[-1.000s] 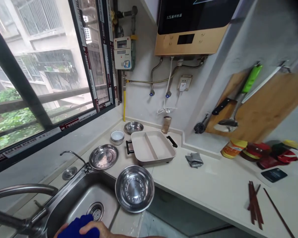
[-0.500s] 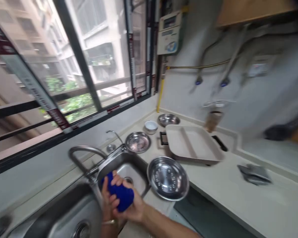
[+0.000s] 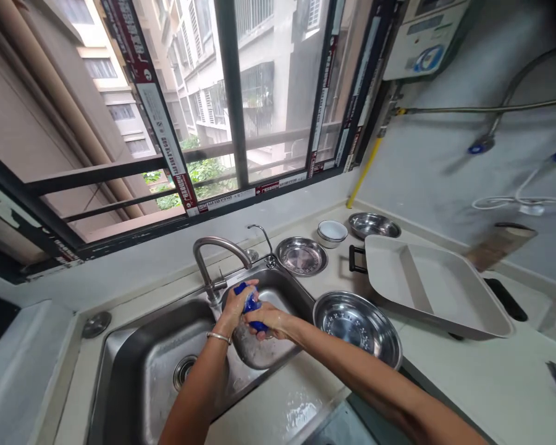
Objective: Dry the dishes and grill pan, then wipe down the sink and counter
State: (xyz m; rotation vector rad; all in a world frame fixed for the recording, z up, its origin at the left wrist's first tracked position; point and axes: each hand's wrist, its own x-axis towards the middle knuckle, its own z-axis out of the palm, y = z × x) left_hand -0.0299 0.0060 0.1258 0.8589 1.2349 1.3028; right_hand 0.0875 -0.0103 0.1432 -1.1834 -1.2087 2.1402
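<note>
A blue cloth (image 3: pixel 251 304) is bunched between my two hands, over the smaller right-hand basin (image 3: pixel 278 296) of the steel sink. My left hand (image 3: pixel 234 307), below a silver bracelet at the wrist, is closed round its left part. Around the lower right part, the fingers of my right hand (image 3: pixel 269 318) are closed. Parts of the cloth stay hidden behind my fingers. The curved faucet (image 3: pixel 220 242) rises just behind my hands. Water drops lie in the basin.
To the right stands a steel bowl (image 3: pixel 352 321). Behind it are a steel plate (image 3: pixel 302 255), white bowls (image 3: pixel 332 231) and another steel dish (image 3: pixel 374 225). A large divided pan (image 3: pixel 417 278) sits further right. The bigger basin (image 3: pixel 167 352) is at left. Water wets the front counter (image 3: pixel 301 411).
The view has swung left, so the window and sink sit further right in it. The blue cloth looks more tightly squeezed, and both hands still hold it.
</note>
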